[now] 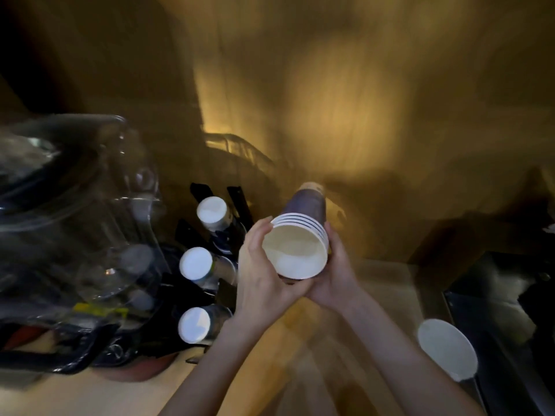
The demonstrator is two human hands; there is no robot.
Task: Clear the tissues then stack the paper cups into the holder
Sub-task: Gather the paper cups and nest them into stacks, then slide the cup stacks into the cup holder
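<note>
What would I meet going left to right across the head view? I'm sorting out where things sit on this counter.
Clear plastic container → black holder with three stacks of white-bottomed cups → left hand → held cup stack → right hand → single paper cup.

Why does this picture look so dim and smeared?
Head view: warm, low yellow light leaves the corners dark; motion blur smears the wall and counter, while the stack of paper cups between the left hand and right hand stays fairly sharp; wide-angle lens bends the edges.
</note>
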